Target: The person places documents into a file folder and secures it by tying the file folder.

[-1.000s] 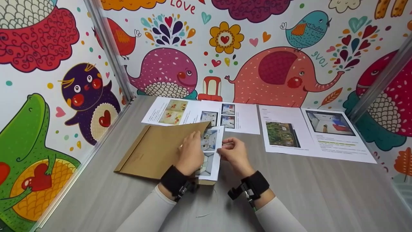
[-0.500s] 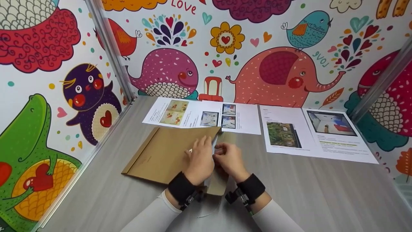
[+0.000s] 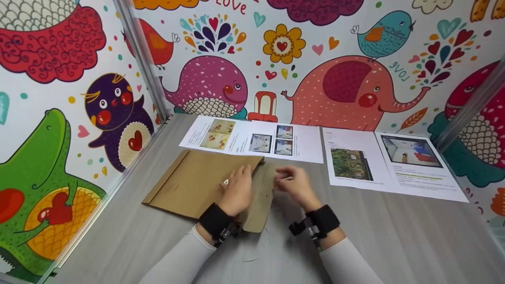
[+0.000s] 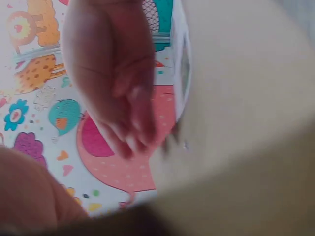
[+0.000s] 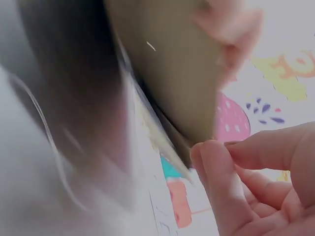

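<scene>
A brown paper envelope (image 3: 193, 177) lies on the table, its mouth facing right and its flap (image 3: 258, 203) folded out. My left hand (image 3: 236, 193) grips the envelope's front panel beside the mouth; its thumb is hidden in the head view. The edge of a white printed sheet (image 4: 181, 73) shows inside the mouth in the left wrist view. Just right of the flap, my right hand (image 3: 296, 187) has loosely curled fingers with nothing between them. In the right wrist view, its fingertips (image 5: 210, 150) are right by a corner of the envelope (image 5: 172, 73).
Printed pages (image 3: 260, 142) with photos lie along the back of the table, and further pages (image 3: 394, 161) lie at the right. A thin white string (image 3: 252, 259) trails near the front. Cartoon-printed panels (image 3: 331, 98) wall in the back and sides.
The printed sheet, sticking out of the mouth a second ago, has slid left into the envelope. My right hand has drawn back to the right, and the flap shows fully.
</scene>
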Tool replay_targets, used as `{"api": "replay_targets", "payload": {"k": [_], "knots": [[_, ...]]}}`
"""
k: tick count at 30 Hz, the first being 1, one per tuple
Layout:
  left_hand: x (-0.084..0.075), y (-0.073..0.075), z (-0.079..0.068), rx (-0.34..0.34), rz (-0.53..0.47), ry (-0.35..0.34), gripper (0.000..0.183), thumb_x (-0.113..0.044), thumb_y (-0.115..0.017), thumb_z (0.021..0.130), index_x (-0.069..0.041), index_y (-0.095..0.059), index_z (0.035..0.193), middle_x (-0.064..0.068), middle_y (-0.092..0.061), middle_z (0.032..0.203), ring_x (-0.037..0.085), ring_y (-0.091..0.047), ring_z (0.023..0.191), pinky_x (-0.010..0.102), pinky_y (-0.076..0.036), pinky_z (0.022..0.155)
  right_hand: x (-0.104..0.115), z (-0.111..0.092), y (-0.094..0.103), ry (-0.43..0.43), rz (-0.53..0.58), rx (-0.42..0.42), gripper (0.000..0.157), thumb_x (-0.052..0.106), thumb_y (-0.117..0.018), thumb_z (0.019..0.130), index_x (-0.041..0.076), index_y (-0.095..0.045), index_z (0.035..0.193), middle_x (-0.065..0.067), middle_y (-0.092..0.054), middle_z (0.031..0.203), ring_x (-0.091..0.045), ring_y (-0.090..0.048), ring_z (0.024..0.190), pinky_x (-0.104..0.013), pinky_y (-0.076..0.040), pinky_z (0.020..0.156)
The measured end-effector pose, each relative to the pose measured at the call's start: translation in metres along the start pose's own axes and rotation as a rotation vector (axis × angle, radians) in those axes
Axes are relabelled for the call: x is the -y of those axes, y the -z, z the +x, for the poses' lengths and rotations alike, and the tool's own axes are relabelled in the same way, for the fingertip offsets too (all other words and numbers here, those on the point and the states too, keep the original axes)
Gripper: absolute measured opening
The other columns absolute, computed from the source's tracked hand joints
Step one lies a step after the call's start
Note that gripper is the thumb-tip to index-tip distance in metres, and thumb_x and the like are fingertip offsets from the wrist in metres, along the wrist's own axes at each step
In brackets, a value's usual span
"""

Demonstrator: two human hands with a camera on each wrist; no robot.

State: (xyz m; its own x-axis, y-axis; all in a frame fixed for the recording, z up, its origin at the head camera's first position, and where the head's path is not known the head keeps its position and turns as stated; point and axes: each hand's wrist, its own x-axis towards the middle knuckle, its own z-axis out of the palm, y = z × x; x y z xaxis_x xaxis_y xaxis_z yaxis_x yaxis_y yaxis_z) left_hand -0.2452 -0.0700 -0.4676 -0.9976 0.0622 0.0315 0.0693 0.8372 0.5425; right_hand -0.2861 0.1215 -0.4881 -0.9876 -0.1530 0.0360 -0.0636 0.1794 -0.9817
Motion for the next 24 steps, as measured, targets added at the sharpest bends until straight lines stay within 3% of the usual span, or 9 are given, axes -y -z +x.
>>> {"api": "replay_targets", "payload": {"k": [4,8,12,18,24], "knots": [[0.012,-0.017,-0.002,0.1,0.003,0.008,0.068,0.003,-0.058,0.098,-0.002,-0.038,0.163,0.024,-0.043,0.165,0.051,-0.037,0.153,0.086,-0.024,0.113,-0.009,0.008,0.027,-0.062,0.071,-0.094,0.034,-0.014,-0.059,0.089,-0.021,-0.062,0.123,-0.01,-0.068,0.087,-0.009,-0.068,0.068,-0.021,-0.061,0.065],[0.019,-0.027,-0.004,0.15,0.019,-0.017,0.072,-0.014,-0.071,0.093,0.0,-0.043,0.158,0.024,-0.052,0.156,0.049,-0.044,0.145,0.084,-0.029,0.109,-0.019,0.014,0.046,-0.107,0.035,-0.145,0.035,-0.01,-0.06,0.089,-0.021,-0.062,0.123,-0.007,-0.065,0.084,-0.008,-0.066,0.066,-0.02,-0.06,0.064],[0.021,-0.026,-0.003,0.139,0.034,-0.028,0.066,-0.026,-0.076,0.09,0.0,-0.055,0.148,0.022,-0.061,0.143,0.045,-0.05,0.135,0.079,-0.034,0.104,-0.026,0.017,0.054,-0.132,-0.063,-0.137,0.034,-0.006,-0.063,0.09,-0.019,-0.065,0.122,-0.009,-0.068,0.087,-0.009,-0.067,0.069,-0.022,-0.06,0.066],[0.017,-0.017,0.007,0.113,0.032,0.006,0.057,-0.031,-0.071,0.091,-0.004,-0.063,0.14,0.019,-0.064,0.137,0.041,-0.055,0.131,0.075,-0.039,0.106,-0.032,0.019,0.062,-0.17,-0.235,-0.151,0.033,0.004,-0.068,0.09,-0.011,-0.071,0.119,-0.012,-0.073,0.093,-0.01,-0.067,0.072,-0.022,-0.056,0.065],[-0.001,-0.018,0.03,0.099,-0.003,-0.076,0.052,-0.027,-0.071,0.09,0.001,-0.066,0.134,0.023,-0.065,0.129,0.043,-0.058,0.123,0.059,-0.049,0.103,-0.04,0.019,0.089,-0.205,-0.284,-0.223,0.036,0.01,-0.068,0.091,-0.008,-0.071,0.122,-0.015,-0.073,0.1,-0.016,-0.066,0.077,-0.024,-0.053,0.065]]}}
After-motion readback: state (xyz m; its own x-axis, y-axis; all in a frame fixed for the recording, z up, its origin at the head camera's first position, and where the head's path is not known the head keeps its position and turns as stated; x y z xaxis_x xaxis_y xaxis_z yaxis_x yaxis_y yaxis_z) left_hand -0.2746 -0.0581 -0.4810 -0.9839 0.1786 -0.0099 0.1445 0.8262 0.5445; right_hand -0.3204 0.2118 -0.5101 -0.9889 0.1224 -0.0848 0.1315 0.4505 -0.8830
